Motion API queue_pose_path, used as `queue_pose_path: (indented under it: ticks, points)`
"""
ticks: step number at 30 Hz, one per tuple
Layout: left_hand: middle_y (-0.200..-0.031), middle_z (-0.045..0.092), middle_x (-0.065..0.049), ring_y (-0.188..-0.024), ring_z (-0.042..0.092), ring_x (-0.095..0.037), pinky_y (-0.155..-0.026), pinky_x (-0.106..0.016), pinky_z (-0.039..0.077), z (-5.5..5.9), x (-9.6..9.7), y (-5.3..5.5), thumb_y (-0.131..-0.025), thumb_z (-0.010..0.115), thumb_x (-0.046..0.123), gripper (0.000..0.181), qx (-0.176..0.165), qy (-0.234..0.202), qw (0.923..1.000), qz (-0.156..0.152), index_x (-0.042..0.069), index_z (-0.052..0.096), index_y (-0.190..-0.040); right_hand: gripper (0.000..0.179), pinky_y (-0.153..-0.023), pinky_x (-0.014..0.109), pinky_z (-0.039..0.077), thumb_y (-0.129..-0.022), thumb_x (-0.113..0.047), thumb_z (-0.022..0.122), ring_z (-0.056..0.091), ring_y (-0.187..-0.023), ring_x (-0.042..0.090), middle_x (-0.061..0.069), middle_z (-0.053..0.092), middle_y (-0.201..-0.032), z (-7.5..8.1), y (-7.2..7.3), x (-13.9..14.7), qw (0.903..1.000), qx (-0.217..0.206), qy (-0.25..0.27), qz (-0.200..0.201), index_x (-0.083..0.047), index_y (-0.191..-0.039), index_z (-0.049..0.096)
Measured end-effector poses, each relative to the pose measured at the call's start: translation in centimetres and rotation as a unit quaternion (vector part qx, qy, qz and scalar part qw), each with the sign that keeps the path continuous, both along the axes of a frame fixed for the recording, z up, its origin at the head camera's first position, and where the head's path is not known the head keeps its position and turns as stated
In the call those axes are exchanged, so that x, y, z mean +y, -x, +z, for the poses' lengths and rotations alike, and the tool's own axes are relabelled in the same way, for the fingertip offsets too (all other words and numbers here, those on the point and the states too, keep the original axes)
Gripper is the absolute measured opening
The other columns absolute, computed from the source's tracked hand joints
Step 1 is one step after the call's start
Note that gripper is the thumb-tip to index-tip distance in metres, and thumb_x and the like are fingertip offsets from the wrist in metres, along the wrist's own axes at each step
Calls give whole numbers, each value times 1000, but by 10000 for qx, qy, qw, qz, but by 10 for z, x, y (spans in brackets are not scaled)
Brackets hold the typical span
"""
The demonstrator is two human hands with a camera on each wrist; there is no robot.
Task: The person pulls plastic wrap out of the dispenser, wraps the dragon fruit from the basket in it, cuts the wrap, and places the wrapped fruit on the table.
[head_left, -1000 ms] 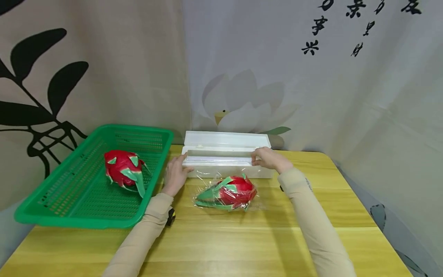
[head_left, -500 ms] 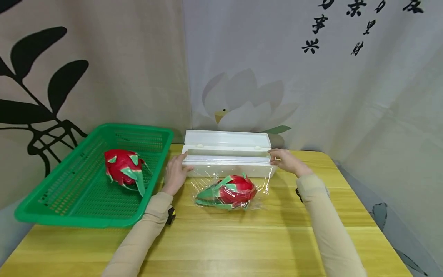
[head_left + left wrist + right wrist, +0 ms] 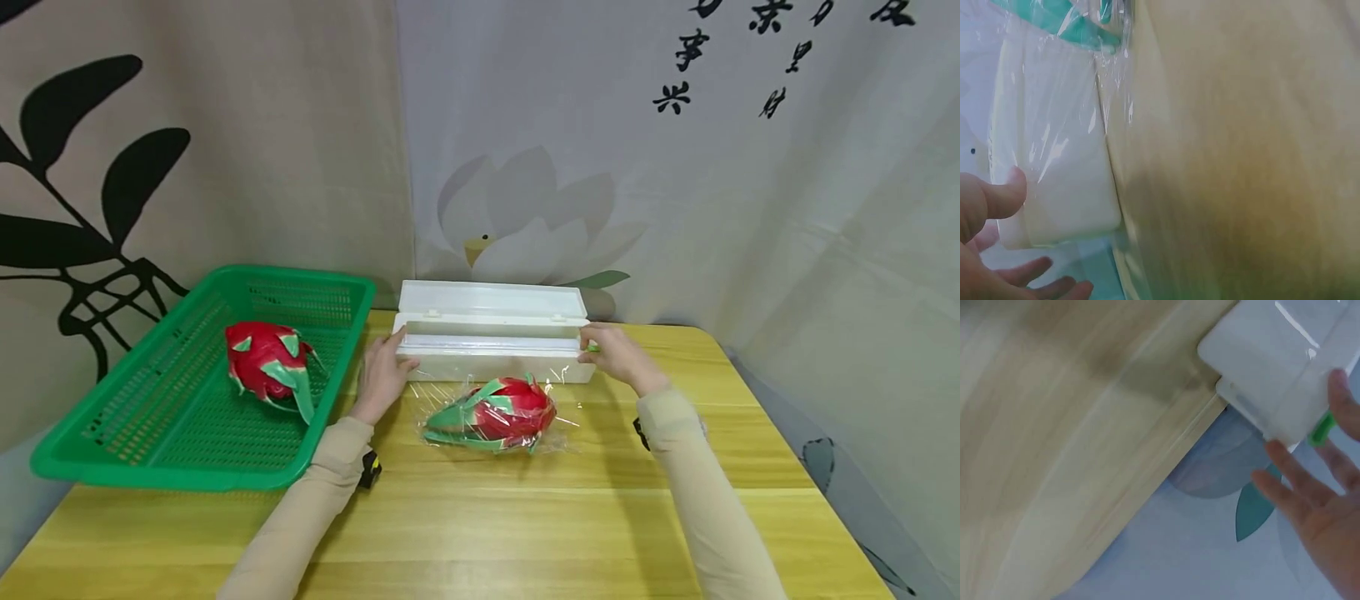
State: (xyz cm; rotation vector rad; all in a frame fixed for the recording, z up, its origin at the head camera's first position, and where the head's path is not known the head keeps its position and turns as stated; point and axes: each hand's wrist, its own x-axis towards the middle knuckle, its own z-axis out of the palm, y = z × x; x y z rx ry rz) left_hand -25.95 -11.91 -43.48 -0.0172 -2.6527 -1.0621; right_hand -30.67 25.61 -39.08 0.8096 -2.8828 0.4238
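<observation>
A white cling film dispenser box (image 3: 498, 368) stands at the back of the table with its lid (image 3: 491, 298) raised. My left hand (image 3: 381, 379) grips its left end, thumb on the front edge; in the left wrist view the other fingers spread past the corner. At the right end my right hand (image 3: 618, 357) pinches a small green slide cutter (image 3: 1321, 429) on the box's edge. Before the box lies a red and green dragon fruit (image 3: 513, 415), covered with clear cling film (image 3: 1057, 147) that runs up over the box front.
On the left a green plastic basket (image 3: 180, 482) holds a second dragon fruit (image 3: 262, 360). A printed curtain (image 3: 525, 108) hangs directly behind the wooden table (image 3: 480, 533).
My right hand has slid right along the box to its end, then slightly back left, and the green cutter now shows. The film's right edge has loosened. My left hand stays put.
</observation>
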Motion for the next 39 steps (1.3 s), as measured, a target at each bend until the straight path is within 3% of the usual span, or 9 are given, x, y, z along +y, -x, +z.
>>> queue_pose_path:
  ticks: [5,12,15,20,23,31,36,39]
  points:
    - [-147,34,-28,-134,34,-47,-107,-57,36,3,5,-8,-85,69,9,42,184,-174,9997,-6,4,60,-126,11,-60,34,48,-83,-12,72,58,-69,20,8,67,-93,-7,-8,-4,9988,421,138,-192,-8,-80,62]
    - [-145,38,-25,-137,28,-45,-115,-55,23,5,9,-17,-84,69,6,14,715,-197,9972,6,0,74,-95,4,-65,43,52,-85,-4,68,64,-83,30,12,68,-94,-7,-17,-7,9928,1094,187,-441,-3,-86,64]
    - [-142,41,-26,-135,31,-45,-113,-55,25,5,9,-20,-83,69,5,11,803,-259,9964,-22,0,74,-91,6,-65,43,52,-86,-5,68,63,-84,30,11,68,-90,-6,-19,-7,9917,1198,176,-421,-3,-90,64]
    - [-138,47,-24,-131,35,-43,-109,-55,31,6,10,-24,-84,68,4,11,805,-435,9957,-104,0,74,-92,15,-69,41,52,-81,-14,74,62,-87,29,9,69,-96,-12,-21,-7,9933,1149,15,-102,-7,-90,64]
    - [-135,49,-23,-128,37,-42,-107,-54,33,7,11,-26,-85,68,5,11,780,-491,9956,-136,0,73,-93,19,-71,43,53,-78,-14,76,61,-90,30,9,69,-97,-19,-21,-7,9906,1365,-12,-56,-8,-90,64]
    - [-118,59,-21,-114,48,-39,-98,-50,39,8,13,-30,-86,68,8,14,745,-694,9944,-287,-2,72,-96,10,-66,41,52,-77,-9,75,61,-83,26,6,68,-84,-26,-20,-8,9833,1811,189,-65,-9,-79,65]
    - [-105,70,-18,-101,64,-34,-88,-46,52,9,14,-33,-90,63,8,15,621,-915,9928,-461,-1,71,-98,11,-75,41,54,-75,-6,77,63,-89,28,11,71,-94,-26,-21,-7,9792,1983,399,190,-6,-78,66]
    - [-99,72,-18,-94,68,-32,-85,-45,55,10,15,-34,-90,61,6,14,528,-1065,9918,-479,-1,70,-98,11,-81,42,54,-76,-5,76,63,-95,30,12,71,-100,-24,-24,-7,9803,1877,563,243,-6,-78,66]
